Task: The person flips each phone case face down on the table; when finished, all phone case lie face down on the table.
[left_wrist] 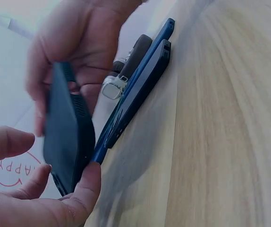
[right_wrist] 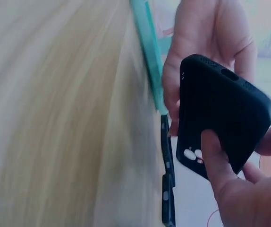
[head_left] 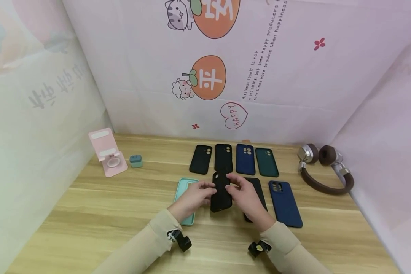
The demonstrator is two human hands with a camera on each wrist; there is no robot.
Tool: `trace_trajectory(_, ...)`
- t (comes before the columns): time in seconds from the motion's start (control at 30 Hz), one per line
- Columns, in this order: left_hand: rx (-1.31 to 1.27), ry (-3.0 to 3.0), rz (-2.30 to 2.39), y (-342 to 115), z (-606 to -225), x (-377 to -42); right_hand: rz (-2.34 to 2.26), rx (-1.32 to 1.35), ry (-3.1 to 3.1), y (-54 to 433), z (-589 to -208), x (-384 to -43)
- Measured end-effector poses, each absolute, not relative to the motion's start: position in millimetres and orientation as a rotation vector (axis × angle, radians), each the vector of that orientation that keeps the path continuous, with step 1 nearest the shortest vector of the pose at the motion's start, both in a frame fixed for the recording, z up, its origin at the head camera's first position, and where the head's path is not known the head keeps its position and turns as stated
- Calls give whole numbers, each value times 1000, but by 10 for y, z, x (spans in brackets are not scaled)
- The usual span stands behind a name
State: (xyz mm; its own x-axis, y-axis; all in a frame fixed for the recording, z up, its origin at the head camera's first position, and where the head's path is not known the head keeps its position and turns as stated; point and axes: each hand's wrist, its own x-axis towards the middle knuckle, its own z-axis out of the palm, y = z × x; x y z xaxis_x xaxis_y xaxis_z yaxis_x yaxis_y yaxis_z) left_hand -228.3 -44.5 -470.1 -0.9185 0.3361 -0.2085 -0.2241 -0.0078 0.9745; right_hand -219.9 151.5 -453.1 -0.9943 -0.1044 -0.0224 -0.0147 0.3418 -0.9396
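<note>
A black phone case [head_left: 220, 194] is held up above the table between both hands. My left hand [head_left: 191, 198] pinches its left edge; in the left wrist view the thumb touches the lower end of the case [left_wrist: 69, 137]. On the opposite edge my right hand [head_left: 244, 194] grips it, and the right wrist view shows that thumb pressed on the back of the case [right_wrist: 225, 104], near the camera holes. A mint phone case [head_left: 190, 220] lies partly beneath the left hand and forearm. Another black phone case [head_left: 258, 188] is partly covered by the right hand.
Behind the hands is a row: two black cases [head_left: 201, 160], a navy case [head_left: 245, 161] and a green case [head_left: 267, 163]. Another navy case [head_left: 287, 205] lies to the right, near brown headphones [head_left: 323, 186]. Far left are a pink stand [head_left: 106, 146] and a small teal block [head_left: 136, 161].
</note>
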Motion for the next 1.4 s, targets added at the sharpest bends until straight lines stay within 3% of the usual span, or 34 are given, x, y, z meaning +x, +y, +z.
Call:
trace_trajectory(0.43,77,1940,1940,-502,-4657,-2275,-1389,-43,2638,1558,-4626,-2268)
trace_trajectory(1.1,187,1984,1798,-505,-4651,-2236,-1290,-44,2701,1651,-4543,-2304)
trace_trajectory(1.4,225,2005,1802,-643,-4612,-2255,-1351,-97,2588,1425,-4524,-2302)
